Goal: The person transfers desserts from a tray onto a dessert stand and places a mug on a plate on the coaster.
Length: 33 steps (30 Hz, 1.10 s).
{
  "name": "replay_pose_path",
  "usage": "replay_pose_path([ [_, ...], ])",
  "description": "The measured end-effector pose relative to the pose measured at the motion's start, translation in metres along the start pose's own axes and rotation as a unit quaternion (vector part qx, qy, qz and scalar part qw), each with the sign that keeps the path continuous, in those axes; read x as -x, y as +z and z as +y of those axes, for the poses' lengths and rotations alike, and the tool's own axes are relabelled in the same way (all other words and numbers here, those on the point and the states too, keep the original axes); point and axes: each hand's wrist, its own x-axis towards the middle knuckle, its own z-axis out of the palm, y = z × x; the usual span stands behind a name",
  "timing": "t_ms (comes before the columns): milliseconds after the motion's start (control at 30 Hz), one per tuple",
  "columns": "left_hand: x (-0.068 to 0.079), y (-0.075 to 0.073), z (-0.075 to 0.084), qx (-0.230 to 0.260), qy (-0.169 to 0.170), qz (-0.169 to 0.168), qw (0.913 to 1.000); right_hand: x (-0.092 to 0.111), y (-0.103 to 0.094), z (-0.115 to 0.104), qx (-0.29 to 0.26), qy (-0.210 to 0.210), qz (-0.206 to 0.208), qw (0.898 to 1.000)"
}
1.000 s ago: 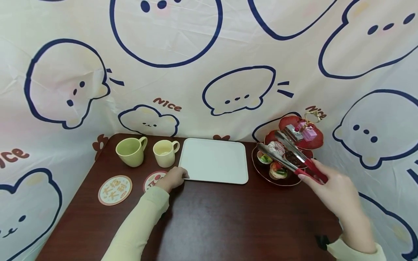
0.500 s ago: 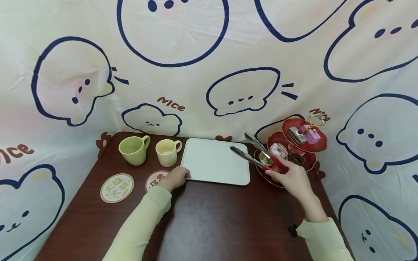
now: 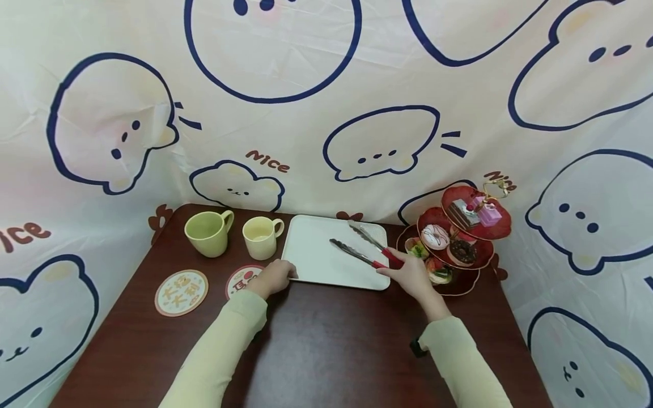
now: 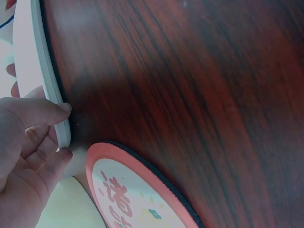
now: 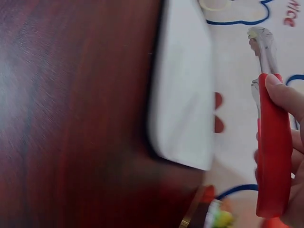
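A white rectangular tray (image 3: 326, 260) lies at the back middle of the table. At its front left corner my left hand (image 3: 275, 277) pinches the rim; the left wrist view shows thumb and fingers on the tray's edge (image 4: 51, 71). My right hand (image 3: 410, 275) grips the red handles of metal tongs (image 3: 374, 249). The tongs' arms are spread apart above the tray's right half, with nothing seen between their tips in the head view. In the right wrist view the tongs (image 5: 273, 142) stand beside the tray, and the right hand (image 5: 293, 137) wraps the handle.
A red tiered stand (image 3: 487, 226) with cakes, donuts (image 3: 435, 236) and fruit tarts is right of the tray. A green mug (image 3: 206, 235) and a yellow mug (image 3: 260, 238) stand left. Two round coasters (image 3: 181, 293) lie in front of them. A printed cloth (image 3: 285, 130) hangs behind.
My right hand has carried the tongs leftward from in front of the tiered stand to over the tray. The left hand stays at the tray's corner.
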Motion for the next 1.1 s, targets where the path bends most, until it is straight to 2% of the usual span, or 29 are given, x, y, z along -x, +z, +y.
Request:
replay_pose_path([
  [233, 0.0, -0.001, -0.003, 0.004, 0.004, 0.001, 1.0, -0.018, 0.038, 0.007, -0.011, 0.019, -0.004, 1.0],
  [467, -0.002, 0.002, -0.003, 0.008, -0.002, 0.001, 1.0, -0.032, 0.066, 0.009, 0.002, 0.048, -0.013, 0.999],
  [567, -0.001, 0.001, -0.001, 0.01, 0.004, 0.003, 0.9999, -0.037, 0.076, 0.01, -0.01, 0.061, -0.008, 0.998],
  [833, -0.001, 0.002, -0.002, 0.018, 0.018, 0.008, 0.9996, -0.042, 0.089, 0.008, -0.043, 0.105, 0.001, 0.994],
  [1100, 0.001, 0.002, -0.005, 0.016, 0.013, 0.007, 0.9998, -0.046, 0.1, 0.004, -0.03, 0.091, 0.003, 0.995],
])
